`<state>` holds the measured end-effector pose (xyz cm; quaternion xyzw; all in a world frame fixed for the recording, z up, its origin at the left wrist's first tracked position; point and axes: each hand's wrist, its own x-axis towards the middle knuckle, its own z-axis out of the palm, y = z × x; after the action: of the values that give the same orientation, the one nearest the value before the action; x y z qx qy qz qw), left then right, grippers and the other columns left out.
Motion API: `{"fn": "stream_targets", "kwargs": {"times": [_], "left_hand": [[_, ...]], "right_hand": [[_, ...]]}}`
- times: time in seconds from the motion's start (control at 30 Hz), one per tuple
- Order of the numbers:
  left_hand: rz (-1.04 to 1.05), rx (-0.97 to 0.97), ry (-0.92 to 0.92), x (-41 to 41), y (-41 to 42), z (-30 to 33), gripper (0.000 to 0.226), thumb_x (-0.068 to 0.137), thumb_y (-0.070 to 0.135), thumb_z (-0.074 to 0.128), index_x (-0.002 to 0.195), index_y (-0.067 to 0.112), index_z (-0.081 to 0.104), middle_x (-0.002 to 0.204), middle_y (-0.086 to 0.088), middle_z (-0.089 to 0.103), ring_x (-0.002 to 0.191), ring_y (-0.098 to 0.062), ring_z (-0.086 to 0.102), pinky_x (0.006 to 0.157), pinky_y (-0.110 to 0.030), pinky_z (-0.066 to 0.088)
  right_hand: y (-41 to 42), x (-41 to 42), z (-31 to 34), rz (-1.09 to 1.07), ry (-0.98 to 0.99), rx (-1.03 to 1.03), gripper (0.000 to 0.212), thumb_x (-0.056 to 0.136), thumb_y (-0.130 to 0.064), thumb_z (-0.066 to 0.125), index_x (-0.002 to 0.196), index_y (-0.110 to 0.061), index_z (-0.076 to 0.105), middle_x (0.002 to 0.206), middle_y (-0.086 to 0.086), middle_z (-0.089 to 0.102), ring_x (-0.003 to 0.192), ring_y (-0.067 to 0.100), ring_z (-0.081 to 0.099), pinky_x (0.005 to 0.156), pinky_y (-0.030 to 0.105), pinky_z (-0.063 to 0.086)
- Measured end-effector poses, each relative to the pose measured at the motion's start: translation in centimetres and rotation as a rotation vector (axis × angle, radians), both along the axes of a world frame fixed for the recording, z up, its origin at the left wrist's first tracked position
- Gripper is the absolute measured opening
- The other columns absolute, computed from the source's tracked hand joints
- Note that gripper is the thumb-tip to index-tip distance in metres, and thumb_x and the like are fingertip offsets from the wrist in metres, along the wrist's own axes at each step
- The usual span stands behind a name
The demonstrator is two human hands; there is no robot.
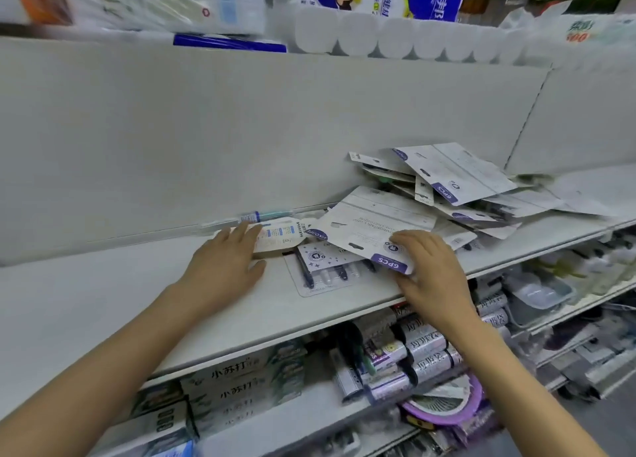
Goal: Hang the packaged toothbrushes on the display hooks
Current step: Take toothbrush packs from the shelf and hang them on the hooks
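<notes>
1. Right hand [434, 273]: fingers curled over the near edge of a white "6PCS" toothbrush pack [375, 231], gripping it on the shelf [103, 305].
2. Left hand [223, 265]: flat, fingers straight, resting on a small white pack [278, 236].
3. Beyond: loose pile of toothbrush packs [454, 181] against the back panel [206, 129], right of centre.

Bright, even, cool light falls from overhead, leaving only faint soft shadows under the hands [437, 274] on the pale shelf [103, 301]. Nothing glares. Motion blur smears the upper packs [155, 5] and right-hand goods, and small print is unreadable. Wide-angle distortion bows the shelf edges and stretches the forearms at the bottom corners.
</notes>
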<state>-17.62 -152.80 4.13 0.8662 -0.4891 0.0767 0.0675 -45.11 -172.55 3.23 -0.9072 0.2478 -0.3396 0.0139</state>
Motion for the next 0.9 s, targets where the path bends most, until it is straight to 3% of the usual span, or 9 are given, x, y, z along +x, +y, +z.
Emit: {"fn": "stream_targets", "kwargs": {"times": [0.1, 0.27, 0.33, 0.43, 0.53, 0.67, 0.8, 0.9], "left_hand": [[0.043, 0.005, -0.054, 0.4, -0.5, 0.4, 0.062, 0.099, 0.04, 0.044, 0.155, 0.022, 0.026, 0.159, -0.001, 0.035, 0.137, -0.027, 0.041, 0.103, -0.041, 0.044], [0.045, 0.02, -0.195, 0.9, -1.3, 0.7, 0.048, 0.094, 0.025, 0.052, 0.142, 0.022, 0.047, 0.126, -0.002, 0.063, 0.105, -0.03, 0.062, 0.077, -0.037, 0.053], [0.061, 0.011, -0.242, 1.0, -1.1, 0.9, 0.046, 0.093, 0.022, 0.051, 0.139, 0.026, 0.049, 0.117, -0.001, 0.067, 0.098, -0.029, 0.066, 0.07, -0.034, 0.051], [0.085, -0.038, -0.24, 0.6, -0.3, 1.3, 0.046, 0.091, 0.014, 0.05, 0.133, 0.031, 0.053, 0.109, 0.001, 0.07, 0.092, -0.029, 0.067, 0.064, -0.03, 0.045], [0.145, -0.132, -0.158, 0.1, 1.3, 2.3, 0.028, 0.098, 0.022, 0.046, 0.123, 0.033, 0.052, 0.1, -0.002, 0.069, 0.087, -0.032, 0.064, 0.061, -0.031, 0.038], [0.175, -0.376, 0.059, 0.2, 4.1, 3.2, 0.013, 0.102, 0.033, 0.044, 0.108, 0.026, 0.052, 0.081, -0.003, 0.061, 0.077, -0.034, 0.057, 0.065, -0.039, 0.046], [0.136, -0.651, 0.335, 0.5, 7.2, 3.8, 0.016, 0.099, 0.032, 0.052, 0.112, 0.029, 0.06, 0.093, 0.001, 0.07, 0.089, -0.027, 0.064, 0.081, -0.046, 0.054], [0.06, -0.811, 0.522, 0.7, 9.7, 4.3, 0.027, 0.093, 0.039, 0.054, 0.118, 0.031, 0.063, 0.104, 0.009, 0.073, 0.1, -0.017, 0.067, 0.09, -0.048, 0.054]], "right_hand": [[-1.2, 1.1, -0.2, 0.024, -0.007, -0.016, 0.052, 0.068, -0.015, 0.085, 0.118, -0.014, 0.068, 0.125, -0.001, 0.066, 0.116, 0.025, 0.059, 0.098, 0.038, 0.042], [-1.2, 2.9, 0.0, 0.034, -0.017, -0.103, 0.045, 0.073, -0.032, 0.073, 0.114, -0.013, 0.071, 0.118, 0.001, 0.07, 0.106, 0.031, 0.062, 0.087, 0.045, 0.047], [-1.3, 3.3, 0.4, 0.019, -0.059, -0.128, 0.048, 0.066, -0.021, 0.086, 0.11, -0.013, 0.072, 0.112, 0.001, 0.072, 0.1, 0.032, 0.062, 0.081, 0.043, 0.046], [-1.6, 3.4, 1.2, -0.002, -0.149, -0.153, 0.047, 0.063, -0.005, 0.087, 0.107, -0.015, 0.073, 0.101, 0.0, 0.073, 0.093, 0.031, 0.059, 0.077, 0.04, 0.04], [-1.9, 3.6, 2.1, 0.024, -0.249, -0.145, 0.041, 0.073, -0.003, 0.083, 0.11, -0.016, 0.073, 0.102, -0.001, 0.073, 0.094, 0.028, 0.057, 0.077, 0.037, 0.035], [-1.3, 4.7, 3.6, 0.103, -0.365, -0.082, 0.03, 0.083, -0.004, 0.076, 0.11, -0.017, 0.074, 0.102, -0.001, 0.074, 0.093, 0.029, 0.059, 0.079, 0.043, 0.043], [0.9, 6.3, 5.7, 0.226, -0.462, 0.097, 0.021, 0.088, -0.005, 0.073, 0.106, -0.016, 0.074, 0.102, -0.004, 0.073, 0.096, 0.026, 0.061, 0.08, 0.03, 0.039], [3.9, 7.5, 7.5, 0.342, -0.535, 0.244, 0.017, 0.09, -0.011, 0.073, 0.105, -0.019, 0.071, 0.097, -0.006, 0.072, 0.094, 0.02, 0.064, 0.079, 0.032, 0.048]]}}
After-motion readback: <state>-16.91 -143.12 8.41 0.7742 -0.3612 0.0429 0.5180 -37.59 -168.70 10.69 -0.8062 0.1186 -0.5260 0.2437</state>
